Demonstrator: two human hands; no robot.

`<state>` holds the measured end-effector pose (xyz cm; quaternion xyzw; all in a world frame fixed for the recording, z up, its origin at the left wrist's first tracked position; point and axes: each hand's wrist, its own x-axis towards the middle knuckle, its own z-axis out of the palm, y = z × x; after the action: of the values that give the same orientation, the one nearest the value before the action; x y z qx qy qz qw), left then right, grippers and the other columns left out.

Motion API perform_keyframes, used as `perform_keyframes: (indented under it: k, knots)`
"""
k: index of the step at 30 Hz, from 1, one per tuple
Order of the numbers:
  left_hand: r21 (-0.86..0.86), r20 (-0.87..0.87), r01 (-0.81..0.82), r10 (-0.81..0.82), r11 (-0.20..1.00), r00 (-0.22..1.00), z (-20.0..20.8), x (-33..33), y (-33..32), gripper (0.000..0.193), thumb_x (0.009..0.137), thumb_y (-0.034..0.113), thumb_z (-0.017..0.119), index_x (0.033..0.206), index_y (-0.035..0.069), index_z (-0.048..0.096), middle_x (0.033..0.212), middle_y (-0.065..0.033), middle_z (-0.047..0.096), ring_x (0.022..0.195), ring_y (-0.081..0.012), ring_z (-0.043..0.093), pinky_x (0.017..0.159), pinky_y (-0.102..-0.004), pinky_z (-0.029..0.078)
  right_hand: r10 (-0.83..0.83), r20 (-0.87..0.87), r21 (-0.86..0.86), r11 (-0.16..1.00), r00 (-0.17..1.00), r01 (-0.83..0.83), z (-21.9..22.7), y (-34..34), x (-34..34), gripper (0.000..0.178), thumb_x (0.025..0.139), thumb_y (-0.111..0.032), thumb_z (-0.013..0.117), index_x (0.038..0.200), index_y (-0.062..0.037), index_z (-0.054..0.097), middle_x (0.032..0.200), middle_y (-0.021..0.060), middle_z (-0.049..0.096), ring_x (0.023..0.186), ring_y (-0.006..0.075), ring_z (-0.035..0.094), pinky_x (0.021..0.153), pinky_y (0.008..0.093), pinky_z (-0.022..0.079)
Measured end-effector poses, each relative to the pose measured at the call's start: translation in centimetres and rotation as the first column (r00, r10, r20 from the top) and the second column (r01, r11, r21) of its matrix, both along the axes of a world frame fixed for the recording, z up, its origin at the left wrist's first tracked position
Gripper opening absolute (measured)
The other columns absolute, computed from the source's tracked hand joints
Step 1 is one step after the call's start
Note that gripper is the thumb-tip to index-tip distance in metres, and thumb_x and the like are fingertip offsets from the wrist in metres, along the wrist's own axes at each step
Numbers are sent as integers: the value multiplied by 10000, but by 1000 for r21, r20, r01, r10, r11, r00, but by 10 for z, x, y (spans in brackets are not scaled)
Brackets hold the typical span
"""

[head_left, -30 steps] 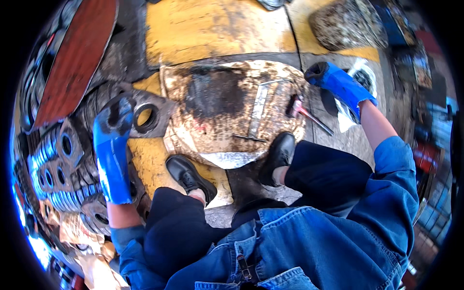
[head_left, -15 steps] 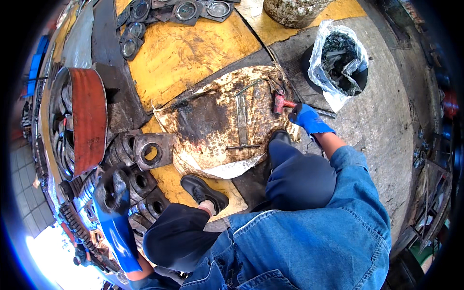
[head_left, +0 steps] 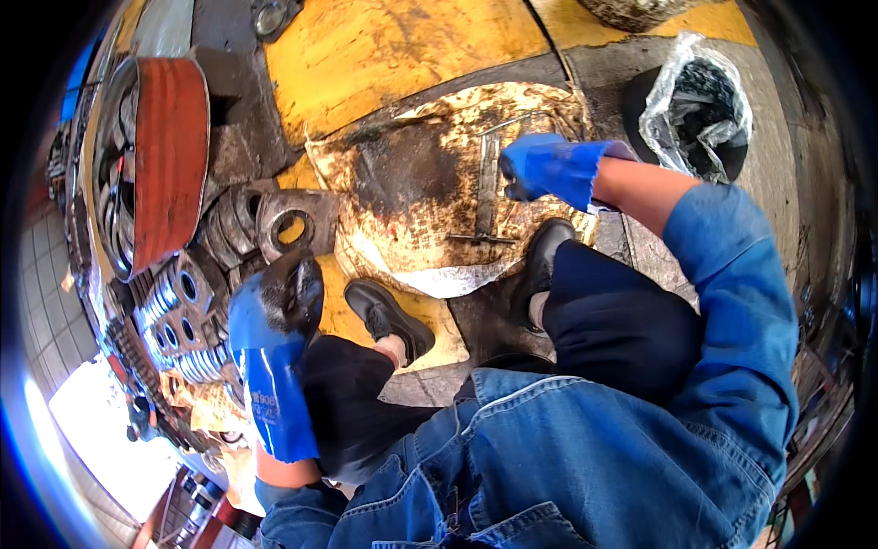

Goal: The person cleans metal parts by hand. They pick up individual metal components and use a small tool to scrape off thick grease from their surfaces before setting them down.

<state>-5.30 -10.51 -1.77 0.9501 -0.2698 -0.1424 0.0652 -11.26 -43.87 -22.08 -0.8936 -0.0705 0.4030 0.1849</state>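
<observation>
My right hand (head_left: 547,169), in a blue glove with dark fingertips, is over the right part of a stained sack (head_left: 412,233). Its fingers bend slightly with a gap between them, and I see nothing held. Just left of the fingertips lies a T-shaped metal tool (head_left: 487,188), its crossbar toward my feet. The red hammer seen earlier does not show; my right hand and forearm cover that place. My left hand (head_left: 291,291), gloved in blue with a blackened palm and fingers, hangs near my left knee. Its fingers are curled in, and nothing shows in them.
A black bucket with a clear plastic liner (head_left: 681,105) stands at the far right. On the left are a red-brown drum-shaped part (head_left: 171,165) and several metal plates with round holes (head_left: 291,227). Yellow sheeting (head_left: 393,64) covers floor beyond the sack. My shoes (head_left: 389,320) border its near edge.
My right hand has moved left from the hammer's handle toward the T-shaped tool; the hammer is now out of sight. My left hand has come right and up, nearer my knee. The view has shifted.
</observation>
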Motion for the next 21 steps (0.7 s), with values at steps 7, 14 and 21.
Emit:
perform_keyframes:
  k: [7,14,21]
  knots:
    - [-27,19,38,-38,999,999,-7,-1,14,203,828,208,633,1000,109,676,847,-182,673,781,-356,657,694,-403,522,351,-21,-120,929,936,-351,-75,104,-31,171,666,-269,697,711,-104,704,668,69,634,612,250,603,462,404,429]
    - [-41,-38,44,-46,998,998,-2,-14,41,223,752,231,649,923,88,658,756,-140,665,692,-346,644,611,-455,475,260,-80,-200,942,962,-271,-94,194,-24,229,559,-202,751,777,-134,733,784,84,685,722,259,664,478,430,427]
    - [-194,-95,30,-49,981,994,-26,-46,63,157,695,206,640,817,109,660,673,-78,658,635,-298,644,495,-449,381,71,-5,-242,968,997,-70,-97,225,-28,433,528,-377,795,872,-120,740,919,98,709,905,270,686,651,419,534]
